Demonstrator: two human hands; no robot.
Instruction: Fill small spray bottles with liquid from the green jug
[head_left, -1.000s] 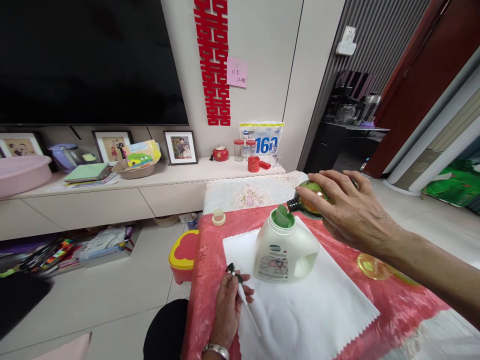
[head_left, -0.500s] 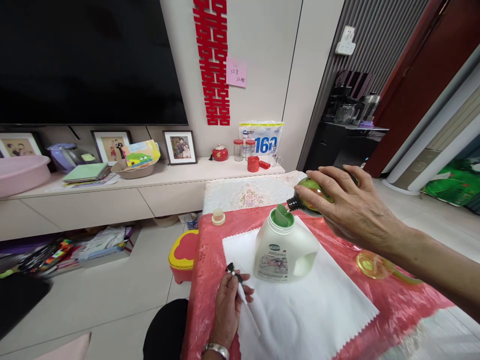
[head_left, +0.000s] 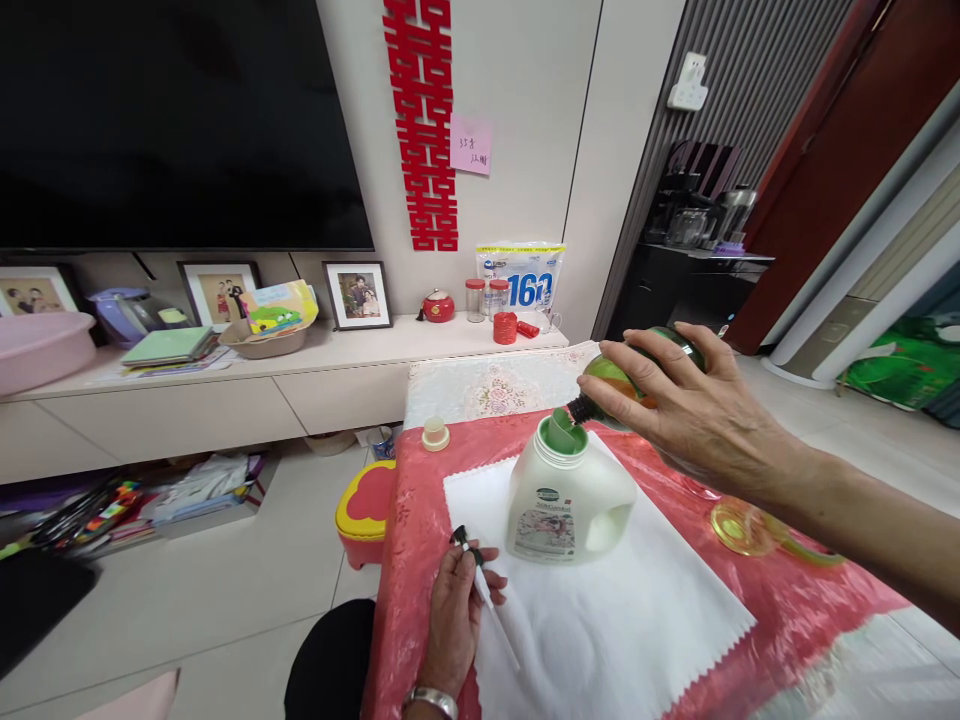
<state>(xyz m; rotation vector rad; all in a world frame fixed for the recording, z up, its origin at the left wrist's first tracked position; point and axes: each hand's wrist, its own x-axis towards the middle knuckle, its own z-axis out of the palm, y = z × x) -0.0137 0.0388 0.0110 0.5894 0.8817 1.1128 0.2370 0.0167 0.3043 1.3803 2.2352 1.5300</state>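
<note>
My right hand (head_left: 682, 400) is wrapped round a green see-through bottle (head_left: 611, 380) with orange-brown liquid inside, tilted neck-down to the left. Its black mouth is at the green spout of a pale detergent jug (head_left: 574, 500), which stands upright on a white cloth (head_left: 637, 630). Any stream of liquid is too small to make out. Low on the left, my left hand (head_left: 457, 605) holds a pump dispenser head (head_left: 478, 575) with a dark top and a long white tube reaching over the cloth. A cream cap (head_left: 435, 433) lies on the red table cover (head_left: 420, 520), left of the jug.
On the table's right lies a yellow see-through object (head_left: 742, 527), partly hidden by my right forearm. A yellow and red stool (head_left: 364, 510) stands left of the table. Behind runs a low cabinet (head_left: 225, 405) bearing frames, jars and a basin.
The green bottle in my right hand has moved slightly left and down, its mouth now closer over the jug's spout. My left hand has hardly moved.
</note>
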